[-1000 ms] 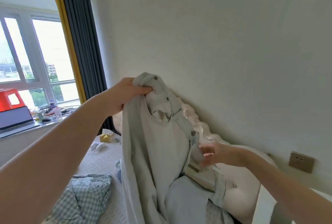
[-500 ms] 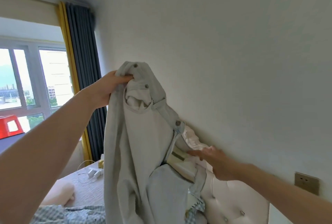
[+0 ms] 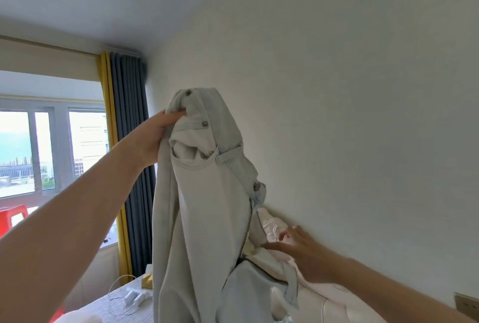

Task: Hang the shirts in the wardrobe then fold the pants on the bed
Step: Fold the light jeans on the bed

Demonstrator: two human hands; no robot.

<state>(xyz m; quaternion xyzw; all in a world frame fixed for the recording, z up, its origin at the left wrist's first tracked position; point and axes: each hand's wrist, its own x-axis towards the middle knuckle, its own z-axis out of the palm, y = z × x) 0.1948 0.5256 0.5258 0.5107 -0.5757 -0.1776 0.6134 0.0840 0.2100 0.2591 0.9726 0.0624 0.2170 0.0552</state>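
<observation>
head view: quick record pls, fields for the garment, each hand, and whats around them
garment: pale denim pants, lifted in the air and hanging down, waistband at the top
left hand: grips the waistband
right hand: fingers spread, holds nothing, beside the zipper; contact unclear
background: white wall, grey curtain with a yellow edge, window
below: bed with a white charger and cable on it
task stage: pants not yet folded
</observation>
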